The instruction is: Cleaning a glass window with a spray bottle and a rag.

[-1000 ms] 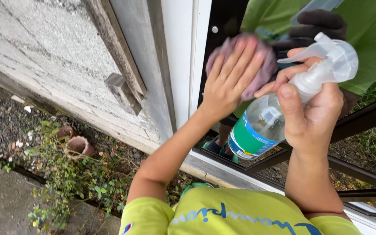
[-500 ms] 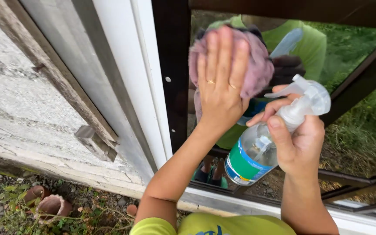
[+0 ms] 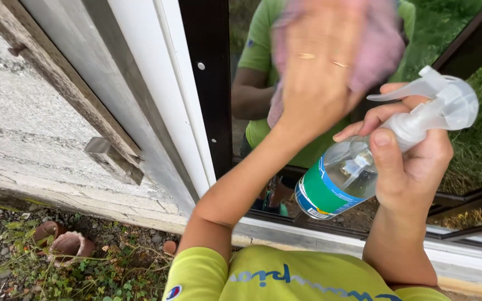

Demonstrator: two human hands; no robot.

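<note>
I face a dark-framed glass door (image 3: pixel 241 83) set in a rough grey wall (image 3: pixel 34 128), with weeds and two clay pots (image 3: pixel 62 242) on the ground at the near left. My right hand (image 3: pixel 414 167) is wrapped around the neck of a clear plastic spray bottle (image 3: pixel 344 178), thumb along its side and fingers curled by the white trigger; the bottle tilts with its nozzle up to the right, has a green and blue label, and looks nearly empty. My left hand (image 3: pixel 319 67), blurred, lies flat with fingers together, pressing a pink cloth (image 3: pixel 377 50) against the glass just left of the bottle.
</note>
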